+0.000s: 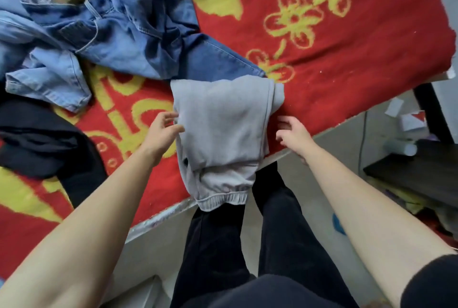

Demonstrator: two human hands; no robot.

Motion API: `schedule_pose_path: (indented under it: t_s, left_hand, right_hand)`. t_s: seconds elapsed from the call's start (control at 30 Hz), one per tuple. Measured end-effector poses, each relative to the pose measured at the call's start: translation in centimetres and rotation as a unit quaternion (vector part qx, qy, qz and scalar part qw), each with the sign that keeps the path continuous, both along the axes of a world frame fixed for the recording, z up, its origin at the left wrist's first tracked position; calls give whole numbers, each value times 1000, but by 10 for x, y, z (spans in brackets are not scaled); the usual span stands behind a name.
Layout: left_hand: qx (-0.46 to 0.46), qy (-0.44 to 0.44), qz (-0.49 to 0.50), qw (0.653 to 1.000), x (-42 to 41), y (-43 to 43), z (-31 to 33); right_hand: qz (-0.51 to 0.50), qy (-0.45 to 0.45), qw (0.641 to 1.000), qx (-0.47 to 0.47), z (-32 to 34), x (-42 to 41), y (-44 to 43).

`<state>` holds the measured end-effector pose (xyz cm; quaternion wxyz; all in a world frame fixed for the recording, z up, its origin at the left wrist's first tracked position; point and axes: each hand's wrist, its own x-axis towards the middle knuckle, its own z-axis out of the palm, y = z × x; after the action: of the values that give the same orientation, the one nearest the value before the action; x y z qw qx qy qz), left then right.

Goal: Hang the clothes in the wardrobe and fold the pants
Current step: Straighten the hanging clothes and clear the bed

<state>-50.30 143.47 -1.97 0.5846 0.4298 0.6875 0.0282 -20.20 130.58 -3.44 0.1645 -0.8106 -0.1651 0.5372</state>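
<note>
Grey sweatpants [223,129] lie folded on the red bed cover [347,59], their elastic cuffs hanging over the bed's front edge. My left hand [162,131] is at the pants' left edge, fingers spread and touching the cloth. My right hand [292,134] hovers just right of the pants with relaxed fingers, holding nothing. Blue jeans [128,25] lie crumpled behind the grey pants. A dark garment [42,141] lies at the left.
A lighter denim piece [49,82] lies left of the jeans. To the right of the bed there is a dark low shelf [416,173], a black bed leg [431,114] and scraps on the floor. My dark-trousered legs [247,245] stand against the bed edge.
</note>
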Motion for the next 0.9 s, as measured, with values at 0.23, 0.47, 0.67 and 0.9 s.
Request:
schedule_pose_path:
  t_s: [0.23,0.47,0.67,0.9]
  left_hand:
    - [-31,2,-22,999,26,27,-26]
    - [-83,0,20,996,38,32,-7]
    - [56,-65,90,992,45,58,35]
    - [198,-122,181,956,40,55,67]
  right_hand:
    - [-7,28,1000,7,-6,0,63]
    - [7,85,996,36,0,20,77]
    - [33,75,974,210,54,37,124]
    - [79,102,908,399,87,28,139]
